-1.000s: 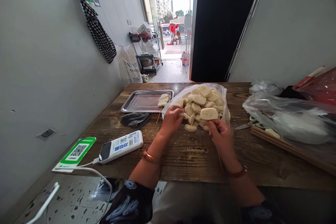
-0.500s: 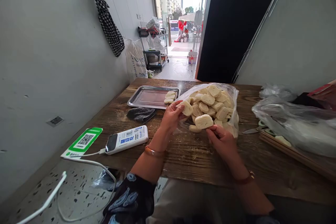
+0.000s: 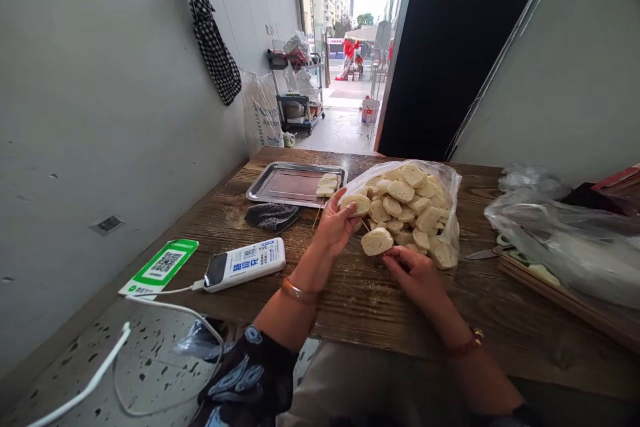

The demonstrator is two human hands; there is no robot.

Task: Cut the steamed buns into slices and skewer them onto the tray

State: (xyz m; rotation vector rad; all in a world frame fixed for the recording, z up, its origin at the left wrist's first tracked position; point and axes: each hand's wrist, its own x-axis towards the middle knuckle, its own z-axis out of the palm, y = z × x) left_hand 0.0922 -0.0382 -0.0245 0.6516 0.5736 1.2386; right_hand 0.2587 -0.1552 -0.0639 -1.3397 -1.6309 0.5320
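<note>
My left hand [image 3: 336,223] is closed on a pale slice of bread [image 3: 356,205], thumb across its face. My right hand [image 3: 413,273] pinches the lower end of a thin skewer, mostly hidden, that carries another bread slice [image 3: 377,241]. The skewer's tip [image 3: 365,224] pokes out past that slice, pointing up and left towards the slice in my left hand; the two slices are apart. Just behind both hands, a clear plastic bag [image 3: 454,213] lies open with a heap of bread slices [image 3: 400,191] in it.
A metal tray [image 3: 280,198] with several skewered slices [image 3: 327,185] stands at the back left, a dark cloth [image 3: 273,215] before it. A power bank [image 3: 245,264] and a QR card [image 3: 163,265] lie left. Scissors [image 3: 483,253], sticks [image 3: 545,290] and plastic bags [image 3: 570,227] lie right.
My right hand has moved left with the skewered slice, bringing it closer to my left hand. The slice in my left hand has tilted flatter, and the skewer tip now shows.
</note>
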